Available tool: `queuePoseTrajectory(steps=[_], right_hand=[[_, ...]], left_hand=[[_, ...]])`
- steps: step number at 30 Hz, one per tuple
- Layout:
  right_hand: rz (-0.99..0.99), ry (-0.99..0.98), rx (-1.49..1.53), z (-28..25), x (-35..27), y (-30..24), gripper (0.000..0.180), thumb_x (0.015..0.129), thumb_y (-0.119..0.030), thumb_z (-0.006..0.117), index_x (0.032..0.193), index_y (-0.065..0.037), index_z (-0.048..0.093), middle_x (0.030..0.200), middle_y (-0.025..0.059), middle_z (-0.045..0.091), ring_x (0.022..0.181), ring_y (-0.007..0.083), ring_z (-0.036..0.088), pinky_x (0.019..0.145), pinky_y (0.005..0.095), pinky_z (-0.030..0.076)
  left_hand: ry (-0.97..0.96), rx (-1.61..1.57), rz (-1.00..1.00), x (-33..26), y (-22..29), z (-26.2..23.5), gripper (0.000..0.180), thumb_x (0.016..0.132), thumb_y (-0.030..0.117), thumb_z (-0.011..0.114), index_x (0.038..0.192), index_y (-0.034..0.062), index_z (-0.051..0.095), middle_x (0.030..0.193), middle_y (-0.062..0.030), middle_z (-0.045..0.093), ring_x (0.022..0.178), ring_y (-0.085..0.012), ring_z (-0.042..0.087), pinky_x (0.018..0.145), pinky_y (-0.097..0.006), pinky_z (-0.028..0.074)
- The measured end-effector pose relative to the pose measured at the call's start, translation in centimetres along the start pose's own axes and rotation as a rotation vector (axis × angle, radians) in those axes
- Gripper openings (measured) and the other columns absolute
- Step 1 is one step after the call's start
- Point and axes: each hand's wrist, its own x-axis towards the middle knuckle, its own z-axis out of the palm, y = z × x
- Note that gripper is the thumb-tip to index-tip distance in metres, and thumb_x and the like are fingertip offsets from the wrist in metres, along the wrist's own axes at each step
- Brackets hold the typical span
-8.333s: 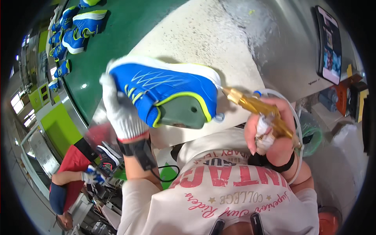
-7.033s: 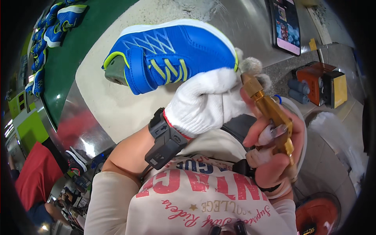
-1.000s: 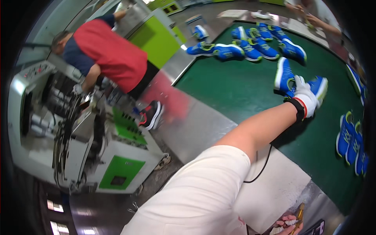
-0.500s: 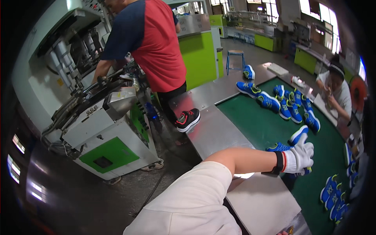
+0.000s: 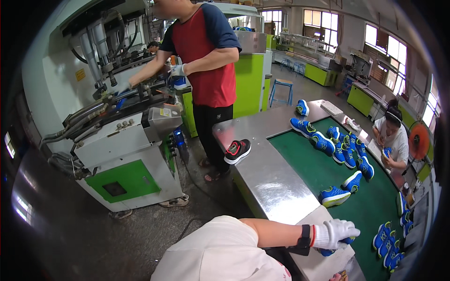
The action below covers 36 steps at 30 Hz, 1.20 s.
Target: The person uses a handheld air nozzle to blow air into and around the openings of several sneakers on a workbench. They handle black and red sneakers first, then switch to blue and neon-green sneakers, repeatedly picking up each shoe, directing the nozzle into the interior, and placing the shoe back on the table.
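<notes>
My left hand (image 5: 338, 232), in a white glove with a black wrist strap, reaches out to the right over the white sheet at the table's near end. It lies on a blue shoe (image 5: 329, 252), of which only bits show under the palm and fingers. Another blue shoe with a white sole (image 5: 335, 196) sits on the green belt (image 5: 323, 173) just beyond the hand. Only a sliver of my right hand (image 5: 336, 277) shows at the lower edge, so its grip is hidden.
A steel table edge (image 5: 269, 180) borders the belt, with a black and red shoe (image 5: 237, 151) on it. Several blue shoes (image 5: 344, 150) lie further along the belt. A person in a red shirt (image 5: 206, 70) works at a grey and green machine (image 5: 122, 154). A seated person (image 5: 391, 138) works at right.
My view has lifted toward the hall and the machine. My left hand has drawn back along the belt toward me, with a blue shoe under it.
</notes>
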Motion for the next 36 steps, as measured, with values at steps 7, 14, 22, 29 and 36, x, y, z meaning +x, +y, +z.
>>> queuePoseTrajectory(steps=[7,14,22,29,36], right_hand=[[0.034,-0.097,-0.132,-1.0,-0.5,1.3,0.052,0.093,-0.021,0.057,0.136,-0.005,0.034,0.125,0.0147,0.053,0.099,0.0188,0.059,0.071,0.0256,0.05],[0.134,-0.048,-0.111,0.1,-2.3,-1.6,0.046,0.089,-0.014,0.06,0.129,0.001,0.044,0.119,0.0175,0.058,0.095,0.021,0.063,0.067,0.0263,0.051],[0.193,-0.194,-0.045,-2.0,-1.4,6.1,0.056,0.095,-0.024,0.053,0.141,-0.004,0.028,0.126,0.0135,0.052,0.092,0.017,0.055,0.069,0.0246,0.046],[0.163,-0.209,-0.014,-0.7,-2.5,0.4,0.055,0.097,-0.027,0.05,0.139,0.001,0.03,0.123,0.0162,0.053,0.095,0.0213,0.056,0.075,0.0274,0.047],[-0.327,-0.25,0.179,-0.6,-0.4,-1.3,0.079,0.093,-0.057,0.04,0.137,0.007,0.029,0.128,0.0229,0.051,0.1,0.0274,0.058,0.087,0.0399,0.046]], left_hand=[[0.093,-0.336,-0.075,-0.6,0.1,-1.7,0.044,0.075,0.013,0.069,0.115,0.0032,0.056,0.105,-0.0162,0.061,0.097,-0.0308,0.061,0.086,-0.036,0.048],[0.048,-0.507,-0.191,-0.2,-2.3,1.3,0.047,0.074,0.014,0.068,0.118,0.0043,0.053,0.103,-0.0146,0.061,0.097,-0.0262,0.062,0.087,-0.033,0.049],[-0.108,-0.486,-0.231,-0.8,-1.9,1.7,0.046,0.075,0.015,0.071,0.116,0.0049,0.055,0.106,-0.015,0.062,0.098,-0.0274,0.062,0.085,-0.034,0.05],[-0.154,-0.595,-0.205,0.4,-3.3,3.6,0.049,0.073,0.014,0.072,0.118,0.0033,0.056,0.112,-0.0158,0.061,0.104,-0.0268,0.06,0.09,-0.034,0.048],[-0.241,-0.661,-0.067,3.2,-5.3,5.9,0.045,0.069,0.01,0.072,0.112,0.0047,0.059,0.109,-0.0122,0.06,0.103,-0.0237,0.059,0.092,-0.032,0.046]])
